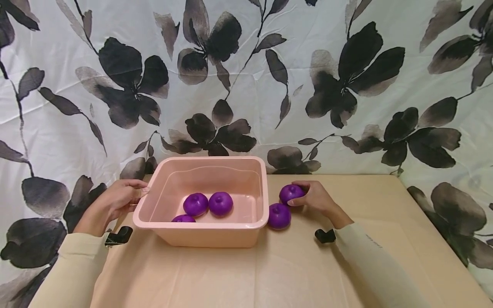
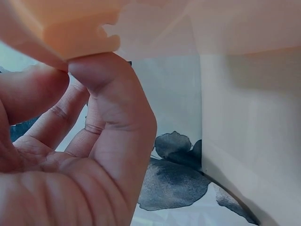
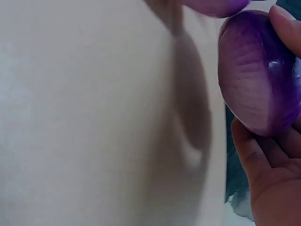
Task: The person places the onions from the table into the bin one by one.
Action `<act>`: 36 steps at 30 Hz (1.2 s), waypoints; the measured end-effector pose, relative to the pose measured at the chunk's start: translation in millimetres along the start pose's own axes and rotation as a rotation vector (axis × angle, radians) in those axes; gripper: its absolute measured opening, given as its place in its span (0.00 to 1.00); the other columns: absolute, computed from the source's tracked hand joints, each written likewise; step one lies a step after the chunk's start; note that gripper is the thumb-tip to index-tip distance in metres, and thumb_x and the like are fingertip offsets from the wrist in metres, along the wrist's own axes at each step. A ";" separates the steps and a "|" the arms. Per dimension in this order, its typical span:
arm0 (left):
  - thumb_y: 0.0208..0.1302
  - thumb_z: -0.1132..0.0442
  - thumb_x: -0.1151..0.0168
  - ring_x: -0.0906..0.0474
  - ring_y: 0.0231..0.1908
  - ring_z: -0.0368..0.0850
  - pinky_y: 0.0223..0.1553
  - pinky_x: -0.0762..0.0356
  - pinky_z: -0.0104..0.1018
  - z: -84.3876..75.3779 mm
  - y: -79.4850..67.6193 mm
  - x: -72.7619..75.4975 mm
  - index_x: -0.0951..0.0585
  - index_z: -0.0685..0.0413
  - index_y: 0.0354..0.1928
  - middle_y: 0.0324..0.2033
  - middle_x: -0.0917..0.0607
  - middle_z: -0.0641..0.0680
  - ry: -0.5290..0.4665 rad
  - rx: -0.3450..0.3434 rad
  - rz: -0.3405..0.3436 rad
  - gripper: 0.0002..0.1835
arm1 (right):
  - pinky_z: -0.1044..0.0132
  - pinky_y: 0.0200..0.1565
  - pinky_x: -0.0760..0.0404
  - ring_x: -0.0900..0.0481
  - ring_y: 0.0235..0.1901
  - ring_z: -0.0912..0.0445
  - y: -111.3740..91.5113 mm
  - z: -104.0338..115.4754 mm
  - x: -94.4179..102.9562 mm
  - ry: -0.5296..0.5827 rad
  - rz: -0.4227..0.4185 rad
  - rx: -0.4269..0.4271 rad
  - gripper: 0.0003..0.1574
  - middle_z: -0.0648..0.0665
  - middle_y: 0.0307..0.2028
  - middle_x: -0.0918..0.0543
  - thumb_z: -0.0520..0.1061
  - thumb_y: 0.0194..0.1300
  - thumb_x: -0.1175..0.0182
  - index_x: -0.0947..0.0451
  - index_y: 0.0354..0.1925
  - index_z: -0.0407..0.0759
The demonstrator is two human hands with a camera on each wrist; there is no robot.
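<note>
A pink plastic tub (image 1: pixel 208 225) stands on the table with several glossy purple onion-like balls (image 1: pixel 221 203) inside. My left hand (image 1: pixel 122 196) is at its left end, pinching the rim between thumb and index finger; the left wrist view shows the pinch under the tub's lip (image 2: pixel 89 40). To the right of the tub, my right hand (image 1: pixel 316 197) grips another purple onion-like ball (image 1: pixel 289 193) between thumb and fingers. In the right wrist view, this held ball (image 3: pixel 256 75) has a paler, streaked side. Just in front of it, one more purple ball (image 1: pixel 279 216) sits against the tub's right side.
The table has a tan covering (image 1: pixel 308 273) that reaches back to a white cloth (image 1: pixel 277 107) with dark flowers. A dark wrist camera (image 1: pixel 325 236) sits by the right cuff, another (image 1: pixel 119 236) by the left.
</note>
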State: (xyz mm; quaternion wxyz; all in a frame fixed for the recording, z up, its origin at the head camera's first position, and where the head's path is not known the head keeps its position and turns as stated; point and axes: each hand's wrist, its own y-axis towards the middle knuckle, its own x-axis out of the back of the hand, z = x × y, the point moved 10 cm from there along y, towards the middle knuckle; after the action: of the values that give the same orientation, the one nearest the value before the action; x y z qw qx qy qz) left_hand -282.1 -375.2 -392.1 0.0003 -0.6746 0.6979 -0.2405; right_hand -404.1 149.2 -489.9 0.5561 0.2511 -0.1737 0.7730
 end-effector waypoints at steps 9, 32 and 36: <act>0.75 0.68 0.45 0.18 0.33 0.34 0.38 0.14 0.35 -1.1 -0.7 -0.3 0.19 0.59 0.52 0.31 0.17 0.42 0.000 0.001 -0.002 0.10 | 0.50 0.63 0.23 0.18 0.59 0.41 -3.3 27.0 14.0 0.027 0.004 0.040 0.51 0.34 0.61 0.15 0.50 0.48 0.15 0.24 0.67 0.36; 0.76 0.66 0.42 0.16 0.34 0.34 0.38 0.14 0.34 -2.8 3.1 -0.2 0.15 0.44 0.43 0.31 0.15 0.40 -0.053 -0.005 0.026 0.09 | 0.66 0.48 0.13 0.14 0.52 0.46 -25.7 122.5 41.6 0.113 0.139 0.105 0.47 0.33 0.58 0.15 0.41 0.50 0.18 0.24 0.67 0.38; 0.76 0.66 0.42 0.16 0.33 0.34 0.38 0.14 0.34 -1.3 2.2 0.6 0.15 0.47 0.44 0.31 0.15 0.41 -0.043 -0.003 0.017 0.08 | 0.65 0.48 0.13 0.14 0.51 0.45 -26.8 137.2 40.9 0.112 0.158 0.138 0.46 0.34 0.57 0.14 0.39 0.48 0.18 0.23 0.66 0.39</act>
State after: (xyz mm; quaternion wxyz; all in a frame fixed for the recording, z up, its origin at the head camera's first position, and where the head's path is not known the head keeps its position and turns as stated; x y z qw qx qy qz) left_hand -284.6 -375.4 -391.5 0.0163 -0.6735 0.7039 -0.2250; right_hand -362.4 114.2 -354.7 0.4839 0.2306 -0.1080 0.8373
